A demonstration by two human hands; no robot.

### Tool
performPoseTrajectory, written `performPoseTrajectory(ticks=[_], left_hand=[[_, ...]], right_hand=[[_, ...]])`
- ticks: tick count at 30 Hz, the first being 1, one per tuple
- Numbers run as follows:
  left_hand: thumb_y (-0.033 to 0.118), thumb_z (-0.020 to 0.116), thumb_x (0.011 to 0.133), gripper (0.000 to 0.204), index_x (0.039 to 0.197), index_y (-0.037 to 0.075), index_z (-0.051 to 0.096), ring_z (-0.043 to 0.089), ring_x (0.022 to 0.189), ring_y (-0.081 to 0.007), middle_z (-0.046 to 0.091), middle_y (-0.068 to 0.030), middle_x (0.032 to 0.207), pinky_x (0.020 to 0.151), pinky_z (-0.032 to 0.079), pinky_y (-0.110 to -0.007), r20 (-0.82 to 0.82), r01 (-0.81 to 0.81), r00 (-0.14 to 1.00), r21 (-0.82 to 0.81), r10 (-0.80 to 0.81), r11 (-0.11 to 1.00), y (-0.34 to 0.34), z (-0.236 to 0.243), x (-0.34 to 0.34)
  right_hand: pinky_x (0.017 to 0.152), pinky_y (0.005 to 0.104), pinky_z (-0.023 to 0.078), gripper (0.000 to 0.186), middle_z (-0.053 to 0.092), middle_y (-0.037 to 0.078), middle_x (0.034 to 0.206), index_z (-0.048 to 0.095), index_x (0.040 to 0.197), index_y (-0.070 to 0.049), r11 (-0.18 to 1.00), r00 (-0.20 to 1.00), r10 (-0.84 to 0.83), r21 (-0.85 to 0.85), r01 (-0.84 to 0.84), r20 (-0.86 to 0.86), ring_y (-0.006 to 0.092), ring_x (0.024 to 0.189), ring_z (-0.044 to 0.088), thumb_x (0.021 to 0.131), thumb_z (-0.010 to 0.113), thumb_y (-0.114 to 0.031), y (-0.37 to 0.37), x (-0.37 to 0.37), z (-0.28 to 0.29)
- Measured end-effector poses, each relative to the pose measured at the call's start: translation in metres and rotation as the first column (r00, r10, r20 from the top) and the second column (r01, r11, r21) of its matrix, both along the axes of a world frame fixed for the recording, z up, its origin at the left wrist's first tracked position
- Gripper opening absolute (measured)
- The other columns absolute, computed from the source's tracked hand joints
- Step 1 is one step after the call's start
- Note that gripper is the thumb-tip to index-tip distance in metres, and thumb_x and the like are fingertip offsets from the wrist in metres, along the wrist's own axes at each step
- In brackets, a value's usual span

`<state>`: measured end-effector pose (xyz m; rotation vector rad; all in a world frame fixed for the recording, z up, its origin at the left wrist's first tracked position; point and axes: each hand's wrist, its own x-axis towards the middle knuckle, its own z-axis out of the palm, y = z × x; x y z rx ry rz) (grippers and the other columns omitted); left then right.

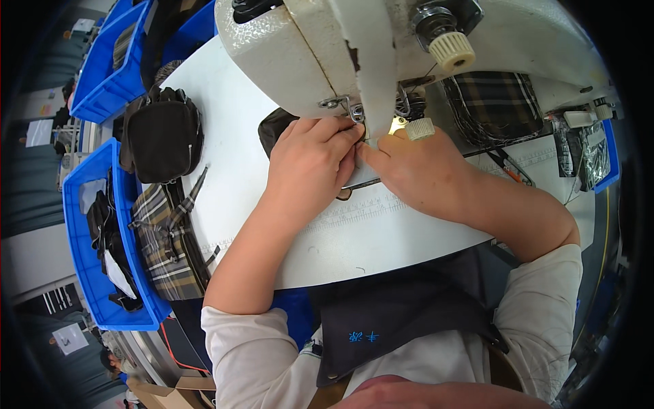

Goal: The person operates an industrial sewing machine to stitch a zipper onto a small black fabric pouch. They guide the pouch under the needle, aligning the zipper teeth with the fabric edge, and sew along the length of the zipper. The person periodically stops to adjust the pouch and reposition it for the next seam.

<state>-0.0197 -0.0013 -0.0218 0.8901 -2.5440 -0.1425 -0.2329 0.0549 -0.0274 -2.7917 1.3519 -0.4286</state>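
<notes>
Apron (402,307): hanging nearest us, below the table (300,262) edge; prob. posing little risk.
Left hand (306,160): fingers are lying narrow, bunched over the dark cloth (274,128); the exact pinch is hiding, can't tell.
Right hand (426,174): thumb + forefinger are pointing in close to the left fingertips; grip is hiding, can't tell.
Dark cloth: sitting mostly under the left hand, nr the machine's working end, w/ a corner showing on its left. If our hands are pulling unevenly, it's poss. puckering b/c layers are slipping.
Sewing machine (272,61): looming over both hands; needle isn't showing clearly. Fingertips are resting v. close, so we're mainly fearing a stab, e.g. from rushing.
Snips (507,167): lying just past our right arm (528,211); a careless swing could be knocking them.
Plaid cloth (494,109): lying farther back, edge fraying; threads are poss. snagging.
Plaid bag (167,238) + dark bag (163,140): sitting at table's left, a strap (195,187) trailing inward; poss. crowding us.
Blue bin (102,310): standing off left, holding dark pieces (102,225); prob. staying harmless.
</notes>
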Motion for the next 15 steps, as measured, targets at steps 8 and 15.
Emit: performPoseTrajectory(ticks=[8, 15], left_hand=[[0.009, 0.074, 0.090, 0.024, 0.113, 0.009, 0.080, 0.074, 0.093, -0.0295, 0.077, -0.0054, 0.119, 0.078, 0.058, -0.040, -0.073, -0.040, 0.996, 0.137, 0.050, 0.990, -0.0030, -0.0038, 0.0018], [0.004, 0.074, 0.089, 0.025, 0.112, 0.011, 0.080, 0.075, 0.098, -0.0294, 0.077, -0.0053, 0.122, 0.081, 0.060, -0.039, -0.035, -0.048, 0.998, 0.160, 0.054, 0.986, -0.0025, -0.0003, 0.0046]], right_hand=[[0.066, 0.0406, 0.057, 0.013, 0.071, 0.007, 0.079, 0.066, 0.097, -0.004, 1.000, 0.996, 0.006, -0.031, -0.003, 0.090, 0.0270, 0.074, 0.074, 0.084, 0.068, -0.007, -0.0024, -0.0009, -0.0002], [0.066, 0.0407, 0.057, 0.014, 0.070, 0.008, 0.077, 0.066, 0.097, -0.003, 1.000, 0.997, -0.003, -0.009, 0.004, 0.076, 0.0277, 0.073, 0.074, 0.084, 0.070, -0.007, -0.0013, -0.0007, 0.0007]])
